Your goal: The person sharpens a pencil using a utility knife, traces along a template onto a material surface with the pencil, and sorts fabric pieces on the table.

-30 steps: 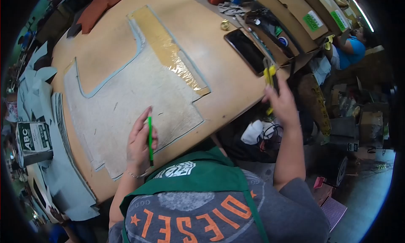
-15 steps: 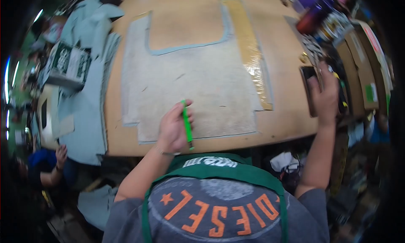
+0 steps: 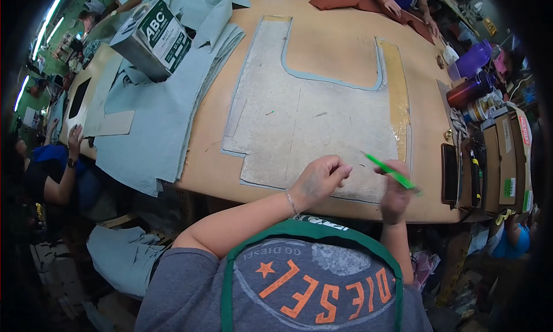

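A pale U-shaped template (image 3: 317,124) lies on a blue-grey sheet whose edge (image 3: 340,83) shows around it on the tan table. Yellow tape (image 3: 397,96) covers its right arm. My right hand (image 3: 396,191) holds a green pen (image 3: 391,172) over the template's lower right, tip pointing up and left. Beside it, to the left, my left hand (image 3: 322,179) is closed over the template's lower edge; whether anything is between its fingers is hidden. The yellow-handled cutter (image 3: 475,171) lies in the box at the right.
Blue-grey sheets (image 3: 155,113) are stacked at the left under a metal can (image 3: 155,38). A phone (image 3: 449,173), cardboard boxes (image 3: 507,165) and a dark red bottle (image 3: 469,90) line the right side. Co-workers' hands (image 3: 75,139) show at the left and the far edge.
The green pen has passed from my left hand to my right. My right hand has left the yellow cutter in the box and moved back over the template. The view has turned.
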Action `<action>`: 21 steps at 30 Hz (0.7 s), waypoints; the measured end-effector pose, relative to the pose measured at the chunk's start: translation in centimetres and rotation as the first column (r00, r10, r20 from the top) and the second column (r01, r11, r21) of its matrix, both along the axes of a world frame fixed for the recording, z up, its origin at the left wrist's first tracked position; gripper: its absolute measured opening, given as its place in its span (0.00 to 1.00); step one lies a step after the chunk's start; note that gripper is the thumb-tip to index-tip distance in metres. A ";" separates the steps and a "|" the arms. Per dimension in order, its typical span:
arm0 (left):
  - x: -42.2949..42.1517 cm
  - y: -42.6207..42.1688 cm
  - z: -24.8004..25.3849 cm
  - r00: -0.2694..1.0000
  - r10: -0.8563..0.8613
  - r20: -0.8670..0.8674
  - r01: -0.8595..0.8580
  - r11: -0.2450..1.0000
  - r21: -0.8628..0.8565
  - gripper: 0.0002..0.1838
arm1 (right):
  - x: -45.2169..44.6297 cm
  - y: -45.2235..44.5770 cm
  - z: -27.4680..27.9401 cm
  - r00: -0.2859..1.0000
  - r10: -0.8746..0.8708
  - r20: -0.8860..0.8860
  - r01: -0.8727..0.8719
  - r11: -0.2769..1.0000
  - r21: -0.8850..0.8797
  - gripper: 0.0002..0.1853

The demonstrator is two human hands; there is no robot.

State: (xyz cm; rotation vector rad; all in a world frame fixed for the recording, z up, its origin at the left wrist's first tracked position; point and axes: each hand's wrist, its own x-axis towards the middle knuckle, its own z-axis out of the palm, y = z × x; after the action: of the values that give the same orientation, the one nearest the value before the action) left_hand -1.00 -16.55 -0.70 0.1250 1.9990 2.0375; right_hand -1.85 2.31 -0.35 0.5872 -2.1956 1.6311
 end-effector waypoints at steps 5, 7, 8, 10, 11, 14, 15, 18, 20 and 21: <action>3.3 -8.3 -1.3 0.819 0.114 -0.562 -0.304 0.918 -0.256 0.15 | 1.3 8.9 -0.1 0.860 -0.330 0.390 0.509 0.624 -0.594 0.06; 6.3 -12.7 -2.2 0.866 0.419 -0.272 -0.457 0.885 -0.089 0.07 | 3.3 11.7 1.4 0.760 -0.448 0.471 0.646 0.599 -0.473 0.05; 7.2 -14.2 -1.8 0.794 0.506 -0.336 -0.592 0.769 -0.240 0.04 | 4.6 12.1 2.3 0.614 -0.621 0.488 0.773 0.597 -0.214 0.05; 8.5 -18.6 -4.2 0.718 0.547 -0.431 -0.654 0.743 -0.145 0.13 | 6.9 15.7 0.7 0.551 -0.833 -0.036 0.743 0.472 0.474 0.10; 9.2 -19.9 -4.5 0.712 0.583 -0.390 -0.685 0.699 -0.206 0.16 | 7.5 14.3 1.4 0.511 -0.859 -0.028 0.698 0.395 0.597 0.13; 8.6 -18.4 -2.7 0.741 0.420 -0.525 -0.651 0.642 -0.405 0.18 | 6.7 10.9 1.1 0.540 -0.837 0.093 0.585 0.453 0.673 0.10; 7.9 -17.3 -1.8 0.754 0.258 -0.604 -0.619 0.588 -0.521 0.18 | 6.1 10.3 0.5 0.619 -0.784 -0.055 0.607 0.433 0.666 0.08; 5.3 -14.9 -1.3 0.733 -0.085 -0.675 -0.507 0.593 -0.626 0.19 | 5.0 9.5 1.3 0.663 -0.748 -0.024 0.617 0.529 0.583 0.07; 4.4 -13.5 -1.7 0.760 -0.155 -0.631 -0.463 0.551 -0.694 0.20 | 5.1 10.9 2.7 0.621 -0.784 -0.020 0.644 0.495 0.584 0.09; 4.2 -13.0 -2.0 0.771 -0.184 -0.610 -0.446 0.527 -0.723 0.20 | 5.1 12.3 2.9 0.637 -0.769 -0.043 0.669 0.524 0.527 0.10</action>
State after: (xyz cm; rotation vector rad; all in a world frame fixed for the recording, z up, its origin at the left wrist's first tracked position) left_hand 3.18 -29.51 -2.73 0.4980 3.3036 0.8242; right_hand 3.29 14.59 2.53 -0.4159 -2.4976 0.6752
